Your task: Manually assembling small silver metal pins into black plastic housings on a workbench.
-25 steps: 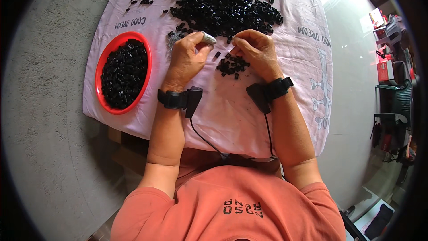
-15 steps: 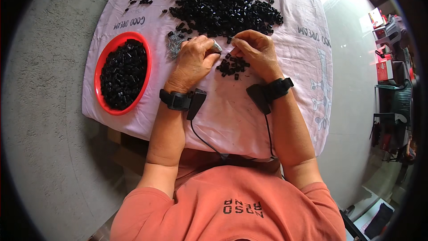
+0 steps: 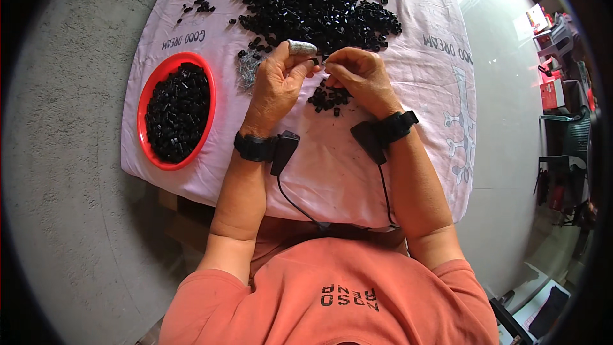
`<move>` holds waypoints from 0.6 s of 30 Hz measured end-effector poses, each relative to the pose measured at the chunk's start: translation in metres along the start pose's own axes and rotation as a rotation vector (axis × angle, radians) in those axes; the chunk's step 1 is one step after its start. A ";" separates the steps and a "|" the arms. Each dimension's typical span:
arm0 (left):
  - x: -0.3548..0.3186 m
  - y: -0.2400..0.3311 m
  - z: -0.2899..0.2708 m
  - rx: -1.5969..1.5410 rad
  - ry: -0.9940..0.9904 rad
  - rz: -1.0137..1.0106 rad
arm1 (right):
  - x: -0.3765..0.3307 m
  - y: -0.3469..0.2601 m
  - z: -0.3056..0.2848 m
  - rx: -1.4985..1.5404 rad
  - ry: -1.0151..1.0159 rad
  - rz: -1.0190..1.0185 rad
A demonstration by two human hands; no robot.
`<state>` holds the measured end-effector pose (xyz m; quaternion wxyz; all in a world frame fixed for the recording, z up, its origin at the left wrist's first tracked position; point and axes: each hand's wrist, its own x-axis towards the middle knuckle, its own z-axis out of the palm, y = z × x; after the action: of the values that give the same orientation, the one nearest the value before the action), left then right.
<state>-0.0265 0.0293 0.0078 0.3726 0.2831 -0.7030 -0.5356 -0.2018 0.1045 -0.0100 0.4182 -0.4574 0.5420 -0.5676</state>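
My left hand (image 3: 276, 86), its index finger wrapped in a grey-white covering (image 3: 302, 47), pinches a small black plastic piece (image 3: 315, 61) between thumb and fingers. Close beside it, my right hand (image 3: 363, 78) is closed in a pinch; what its fingertips hold is too small to make out. Just below the fingertips lies a small heap of loose black pieces (image 3: 329, 97). A tuft of thin grey strands (image 3: 247, 74) lies against the left side of my left hand. Beyond both hands spreads a large pile of similar black pieces (image 3: 303, 6).
On the left of the cloth-covered table (image 3: 306, 172) stands a red oval-looking basin (image 3: 141, 131) full of black pieces. Stray pieces (image 3: 203, 5) lie at the far left. Cables run from my wristbands toward the table's near edge. Chairs (image 3: 578, 137) and boxes stand at the far right.
My left hand has turned and lifted its wrapped index finger, and a black piece now shows in its pinch. My right hand has shifted slightly left and remains pinched.
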 end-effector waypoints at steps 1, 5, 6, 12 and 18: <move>0.000 0.000 0.000 0.004 -0.016 -0.001 | 0.000 0.000 0.000 0.007 -0.005 0.001; 0.001 -0.004 -0.002 -0.005 -0.041 -0.008 | -0.001 0.000 0.000 0.046 -0.021 -0.014; 0.001 -0.006 -0.002 -0.014 -0.038 -0.010 | -0.001 -0.001 0.000 0.057 -0.019 -0.011; -0.003 0.003 0.010 0.067 -0.052 0.002 | 0.000 0.003 -0.001 0.111 -0.024 -0.012; -0.004 0.002 0.007 0.178 -0.057 0.005 | 0.001 0.002 -0.001 0.067 -0.021 -0.002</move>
<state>-0.0298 0.0365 0.0076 0.3271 0.2980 -0.7587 -0.4781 -0.2026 0.1039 -0.0120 0.4383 -0.4497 0.5178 -0.5810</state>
